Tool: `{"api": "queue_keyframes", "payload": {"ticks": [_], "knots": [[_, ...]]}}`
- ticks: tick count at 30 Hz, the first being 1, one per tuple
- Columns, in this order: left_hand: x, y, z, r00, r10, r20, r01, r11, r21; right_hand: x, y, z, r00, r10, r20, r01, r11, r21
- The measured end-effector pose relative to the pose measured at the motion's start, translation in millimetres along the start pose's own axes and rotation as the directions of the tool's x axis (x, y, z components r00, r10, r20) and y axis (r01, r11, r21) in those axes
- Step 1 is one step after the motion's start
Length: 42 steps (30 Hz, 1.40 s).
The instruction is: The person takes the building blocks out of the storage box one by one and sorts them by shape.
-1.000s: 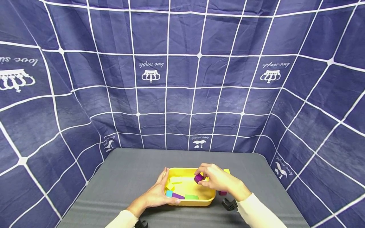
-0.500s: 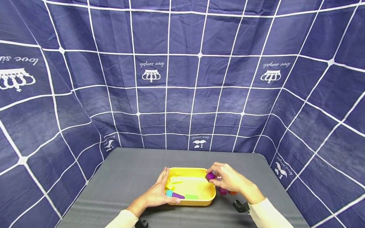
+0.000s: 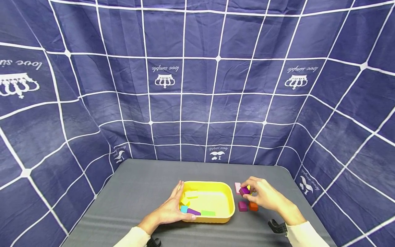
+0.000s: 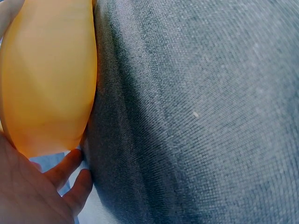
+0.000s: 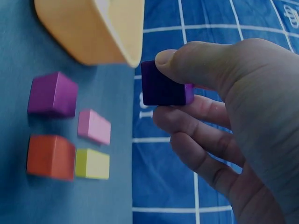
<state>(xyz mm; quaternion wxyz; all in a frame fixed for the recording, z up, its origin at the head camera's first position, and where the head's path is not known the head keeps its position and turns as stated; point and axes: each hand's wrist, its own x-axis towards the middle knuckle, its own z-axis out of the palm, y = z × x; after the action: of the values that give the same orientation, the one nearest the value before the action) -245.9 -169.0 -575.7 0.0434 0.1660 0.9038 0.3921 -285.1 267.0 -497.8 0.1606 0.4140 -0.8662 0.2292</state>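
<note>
My right hand (image 3: pixel 266 195) pinches a dark purple cube (image 5: pixel 161 88) between thumb and fingers, above the table to the right of the yellow bin (image 3: pixel 213 202). My left hand (image 3: pixel 168 210) grips the bin's left end, its thumb on the front rim and its fingers along the end wall. Inside the bin, at the left and front, lie a yellow block (image 3: pixel 185 201), a blue block (image 3: pixel 183 209), a purple block (image 3: pixel 193 212) and a green block (image 3: pixel 208 213).
A magenta cube (image 3: pixel 242 206), an orange cube (image 3: pixel 253 206) and a pink block (image 3: pixel 237 187) stand on the grey table (image 3: pixel 148 178) right of the bin. A yellow block (image 5: pixel 93 164) stands beside them, mostly hidden by the right hand in the head view. Blue gridded cloth (image 3: pixel 197 109) surrounds the table.
My right hand has moved right with the purple cube, from over the bin to above the blocks beside it. The left hand has stayed on the bin.
</note>
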Motion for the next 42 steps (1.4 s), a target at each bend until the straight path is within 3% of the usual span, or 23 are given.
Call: {"api": "queue_keyframes", "payload": {"ticks": [20,29,42], "knots": [[0.6,3.7,1.3,1.000,-0.009,0.003,0.009,1.000,0.009,-61.9,42.9,-9.8,0.987,0.085,-0.135,-0.095,0.993,-0.064],[1.7,5.1,0.8,1.000,-0.006,0.003,0.006,1.000,0.017,-83.2,51.2,-4.0,0.979,0.194,-0.061,-0.197,0.979,-0.044],[0.6,3.5,-0.9,1.000,-0.005,-0.005,0.005,1.000,0.009,-94.5,57.8,8.5,0.968,0.251,0.005,-0.251,0.968,-0.002]]}}
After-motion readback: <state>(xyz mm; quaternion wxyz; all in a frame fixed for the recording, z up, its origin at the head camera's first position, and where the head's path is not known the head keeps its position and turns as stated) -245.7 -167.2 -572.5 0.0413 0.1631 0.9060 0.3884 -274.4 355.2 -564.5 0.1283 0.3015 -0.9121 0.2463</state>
